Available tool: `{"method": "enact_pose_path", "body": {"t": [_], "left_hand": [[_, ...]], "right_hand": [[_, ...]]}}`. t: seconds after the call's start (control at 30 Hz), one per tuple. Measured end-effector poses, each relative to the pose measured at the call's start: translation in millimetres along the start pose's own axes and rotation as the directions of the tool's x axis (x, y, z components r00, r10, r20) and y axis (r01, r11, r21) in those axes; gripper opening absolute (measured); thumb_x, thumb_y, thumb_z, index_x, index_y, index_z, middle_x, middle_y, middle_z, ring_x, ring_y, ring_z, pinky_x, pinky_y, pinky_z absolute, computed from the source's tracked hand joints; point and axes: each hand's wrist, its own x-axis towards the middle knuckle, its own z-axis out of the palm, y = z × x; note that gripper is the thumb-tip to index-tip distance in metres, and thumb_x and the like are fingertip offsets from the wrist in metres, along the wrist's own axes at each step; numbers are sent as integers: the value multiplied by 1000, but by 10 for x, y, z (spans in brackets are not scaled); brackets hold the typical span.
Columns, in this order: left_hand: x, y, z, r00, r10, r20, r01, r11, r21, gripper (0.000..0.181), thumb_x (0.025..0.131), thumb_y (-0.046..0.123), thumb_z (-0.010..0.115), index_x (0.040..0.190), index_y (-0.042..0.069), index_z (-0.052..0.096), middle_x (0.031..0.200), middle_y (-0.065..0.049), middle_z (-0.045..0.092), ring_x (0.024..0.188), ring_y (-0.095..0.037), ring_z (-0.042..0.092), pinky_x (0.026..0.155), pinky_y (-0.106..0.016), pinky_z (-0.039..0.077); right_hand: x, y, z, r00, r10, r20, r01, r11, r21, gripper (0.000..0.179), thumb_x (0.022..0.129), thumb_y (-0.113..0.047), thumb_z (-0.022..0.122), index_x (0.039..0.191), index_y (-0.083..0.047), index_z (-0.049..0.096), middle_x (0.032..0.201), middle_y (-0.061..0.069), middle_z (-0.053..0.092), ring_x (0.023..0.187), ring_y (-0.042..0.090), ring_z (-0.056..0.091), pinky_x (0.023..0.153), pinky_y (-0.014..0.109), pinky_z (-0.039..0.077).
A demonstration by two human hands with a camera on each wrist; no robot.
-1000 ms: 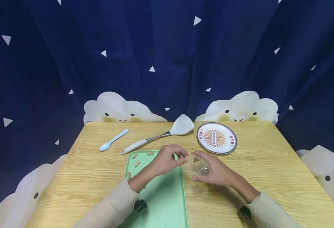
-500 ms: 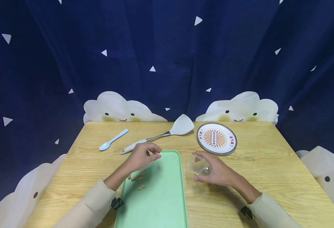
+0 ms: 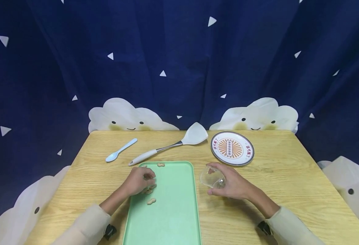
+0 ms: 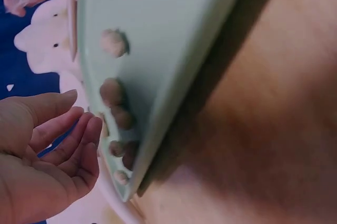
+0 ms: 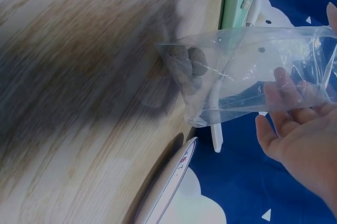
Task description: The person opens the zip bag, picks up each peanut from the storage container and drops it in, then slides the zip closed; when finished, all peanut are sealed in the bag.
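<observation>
My left hand (image 3: 140,182) hovers over the left side of a green tray (image 3: 176,211), close to several unshelled peanuts (image 3: 151,201). In the left wrist view its thumb and bent fingers (image 4: 92,129) stand apart, holding nothing, beside the peanuts (image 4: 111,92) along the tray's edge. My right hand (image 3: 232,182) grips a clear plastic bag (image 3: 209,177) to the right of the tray, its mouth facing up in the right wrist view. A few peanuts (image 5: 197,62) lie at the bottom of the bag (image 5: 247,71).
Behind the tray lies a white spatula (image 3: 194,134) with a grey metal neck. A light-blue spoon (image 3: 121,149) is at the back left of the wooden table (image 3: 289,177). Beyond the right hand sits a white patterned plate (image 3: 245,154). A dark blue curtain (image 3: 179,51) hangs behind.
My left hand has moved from the bag's mouth back left and down to the peanuts on the tray. My right hand keeps holding the bag in nearly the same place.
</observation>
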Motion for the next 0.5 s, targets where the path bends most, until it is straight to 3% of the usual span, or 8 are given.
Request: {"method": "enact_pose_path", "body": {"t": [0.2,0.5], "left_hand": [[-35,-56,89,1000,-21,10,21,1000,-14,5,79,5,73,84,5,71,75,-1,67,69,-8,57,58,-20,47],[-37,-80,140,1000,20,13,-20,1000,4,4,79,1,72,80,3,69,72,-2,66,66,-6,56,61,-20,46]], "right_hand": [[3,-17,-15,1000,-4,2,4,1000,12,83,68,-50,79,135,-15,46,114,-4,63,113,17,58,98,45,45],[11,-6,-8,1000,-13,-8,13,1000,11,82,68,-49,80,135,-15,47,114,-4,63,112,16,58,97,44,45]]}}
